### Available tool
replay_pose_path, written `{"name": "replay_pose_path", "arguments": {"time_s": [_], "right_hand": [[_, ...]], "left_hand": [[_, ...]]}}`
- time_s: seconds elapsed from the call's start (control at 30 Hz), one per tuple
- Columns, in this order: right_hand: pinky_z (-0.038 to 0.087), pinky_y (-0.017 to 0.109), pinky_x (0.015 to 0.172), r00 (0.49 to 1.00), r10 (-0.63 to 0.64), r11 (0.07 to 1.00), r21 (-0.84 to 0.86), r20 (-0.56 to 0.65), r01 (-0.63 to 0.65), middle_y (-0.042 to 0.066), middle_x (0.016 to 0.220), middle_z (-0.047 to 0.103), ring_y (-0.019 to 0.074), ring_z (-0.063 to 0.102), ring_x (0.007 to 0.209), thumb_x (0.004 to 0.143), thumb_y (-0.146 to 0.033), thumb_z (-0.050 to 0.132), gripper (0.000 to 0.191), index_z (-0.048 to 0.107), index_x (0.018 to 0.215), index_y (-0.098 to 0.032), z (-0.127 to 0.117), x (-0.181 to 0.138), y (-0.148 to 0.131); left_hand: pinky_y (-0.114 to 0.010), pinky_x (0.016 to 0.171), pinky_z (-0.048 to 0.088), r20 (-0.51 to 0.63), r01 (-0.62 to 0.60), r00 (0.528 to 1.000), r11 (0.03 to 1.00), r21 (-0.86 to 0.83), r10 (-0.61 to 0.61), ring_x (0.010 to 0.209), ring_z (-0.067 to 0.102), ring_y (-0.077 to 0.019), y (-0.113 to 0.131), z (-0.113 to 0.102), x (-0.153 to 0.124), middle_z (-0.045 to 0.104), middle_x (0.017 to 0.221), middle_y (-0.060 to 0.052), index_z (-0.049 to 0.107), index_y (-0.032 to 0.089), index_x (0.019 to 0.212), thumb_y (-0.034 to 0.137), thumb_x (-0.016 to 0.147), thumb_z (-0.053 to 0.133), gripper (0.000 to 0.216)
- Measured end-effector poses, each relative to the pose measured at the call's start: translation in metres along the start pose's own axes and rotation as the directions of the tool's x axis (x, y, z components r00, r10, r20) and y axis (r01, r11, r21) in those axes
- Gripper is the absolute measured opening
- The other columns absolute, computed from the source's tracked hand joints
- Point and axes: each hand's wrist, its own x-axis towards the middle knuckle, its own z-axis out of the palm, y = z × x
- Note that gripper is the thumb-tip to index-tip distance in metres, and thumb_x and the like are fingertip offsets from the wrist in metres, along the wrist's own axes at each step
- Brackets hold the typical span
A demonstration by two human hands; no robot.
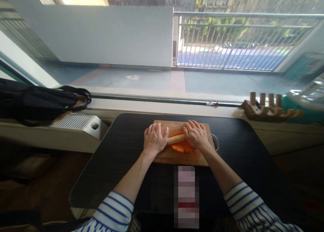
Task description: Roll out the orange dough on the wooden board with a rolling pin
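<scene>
A pale wooden rolling pin [176,139] lies across a flattened sheet of orange dough [182,147] on a wooden cutting board [165,157]. My left hand [155,139] is closed over the pin's left end. Over its right end, my right hand [196,135] is closed as well, partly covering the dough. Only the middle of the pin shows between my hands; its ends are hidden under them. The dough has a ragged, cracked lower edge. A metal handle [216,142] sticks out from the board's right side.
The board rests on a black table [121,157] against a window sill. A black bag [45,100] lies at the left, by a white radiator [86,124]. On the sill at right stand a wooden rack [265,110] and a teal container [293,105]. A pixelated patch covers the table's near middle.
</scene>
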Motion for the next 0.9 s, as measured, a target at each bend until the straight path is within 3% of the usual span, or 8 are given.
{"name": "replay_pose_path", "arguments": {"time_s": [0.47, 0.9], "right_hand": [[0.028, 0.043, 0.103, 1.0, 0.015, 1.0, -0.004, -0.019, -0.015, 0.011, 0.136, 0.053, 0.0248, 0.043, 0.126, 0.096, -0.032, 0.028, 0.04, 0.058, 0.121, -0.02, -0.002, 0.002, -0.002], [0.027, 0.046, 0.104, 0.998, 0.041, 0.999, 0.019, 0.051, -0.042, 0.01, 0.137, 0.051, 0.0249, 0.041, 0.127, 0.097, -0.034, 0.025, 0.043, 0.054, 0.125, -0.021, -0.006, 0.009, -0.002]], "left_hand": [[-0.044, 0.094, 0.039, 0.007, -0.041, 0.999, 0.999, -0.01, 0.041, 0.108, 0.057, -0.0286, -0.007, 0.004, 0.037, 0.066, 0.111, -0.016, 0.057, 0.011, 0.114, 0.043, 0.091, 0.036, 0.045], [-0.043, 0.089, 0.039, -0.003, -0.014, 1.0, 1.0, 0.025, 0.014, 0.098, 0.061, -0.0295, -0.006, 0.008, 0.067, 0.069, 0.1, -0.015, 0.06, 0.013, 0.105, 0.047, 0.09, 0.036, 0.044]]}}
